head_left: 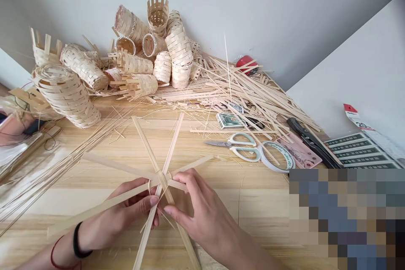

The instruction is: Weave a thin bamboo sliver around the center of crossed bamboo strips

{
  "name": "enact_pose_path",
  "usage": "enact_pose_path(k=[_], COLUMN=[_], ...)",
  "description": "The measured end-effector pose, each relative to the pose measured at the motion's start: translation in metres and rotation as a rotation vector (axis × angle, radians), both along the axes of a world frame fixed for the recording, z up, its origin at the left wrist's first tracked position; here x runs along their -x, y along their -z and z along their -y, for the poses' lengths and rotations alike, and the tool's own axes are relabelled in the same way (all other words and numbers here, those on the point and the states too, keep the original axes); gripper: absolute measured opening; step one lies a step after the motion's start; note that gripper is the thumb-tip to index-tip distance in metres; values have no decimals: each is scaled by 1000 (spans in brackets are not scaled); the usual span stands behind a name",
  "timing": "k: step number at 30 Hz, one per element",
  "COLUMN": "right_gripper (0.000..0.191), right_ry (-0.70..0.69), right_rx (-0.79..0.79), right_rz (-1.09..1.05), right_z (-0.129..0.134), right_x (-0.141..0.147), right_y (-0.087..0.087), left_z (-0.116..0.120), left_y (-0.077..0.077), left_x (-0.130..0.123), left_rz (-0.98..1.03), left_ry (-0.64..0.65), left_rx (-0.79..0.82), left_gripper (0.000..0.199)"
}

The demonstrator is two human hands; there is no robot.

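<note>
Flat pale bamboo strips (162,179) cross at one centre and spread out like a star above the wooden table. A thin strand is looped around the crossing. My left hand (129,209) pinches a strip just below the centre, thumb on top and fingers underneath. On the other side, my right hand (202,206) has its index finger on a strip right of the crossing, close to the thin strand. Its thumb rests lower, near another strip, and a gap shows between thumb and index finger. Whether the right fingertips pinch the strand is hard to make out.
Woven baskets (68,95) are piled at the back left, beside a heap of loose strips (253,88). To the right lie scissors (245,145), a tape roll (278,156), a black-handled knife (313,141) and a small green box (229,120). Thin strands (76,152) stretch along the left.
</note>
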State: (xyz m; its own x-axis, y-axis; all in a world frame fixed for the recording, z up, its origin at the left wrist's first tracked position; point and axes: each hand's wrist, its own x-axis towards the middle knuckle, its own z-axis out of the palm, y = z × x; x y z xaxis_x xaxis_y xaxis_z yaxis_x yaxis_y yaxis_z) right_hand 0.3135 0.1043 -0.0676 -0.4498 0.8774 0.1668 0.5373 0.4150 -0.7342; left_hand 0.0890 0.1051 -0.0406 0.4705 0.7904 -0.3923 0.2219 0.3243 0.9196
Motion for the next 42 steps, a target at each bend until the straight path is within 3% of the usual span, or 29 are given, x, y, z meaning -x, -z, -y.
enact_pose_path(k=[3,7,11,20,25,29,34,42], right_gripper=[59,33,15,5,20,8,14,19], right_ry=[-4,-71,-150,-179,-182,-160,-192,-134], right_rx=[-157,-234,-279,-234,-237,-293,-312,-288], right_rz=[29,19,-26,-83,-60,-19,-65,-127], right_z=[0,0,-1,-1,1,2,0,-5], right_x=[0,0,0,2,5,6,5,1], right_y=[0,-3,-4,-11,-12,-8,-3,-4], left_z=[-1,-1,1,0,1,0,-1,5], left_y=[-2,1,5,9,9,9,12,10], left_x=[-1,-1,0,1,1,0,2,3], left_rz=[4,38,83,136,153,194,172,-33], left_ry=[-6,-1,-18,-23,-62,-53,-39,75], left_rx=[-7,20,75,73,114,111,92,49], left_gripper=[30,29,24,22,19,20,20,34])
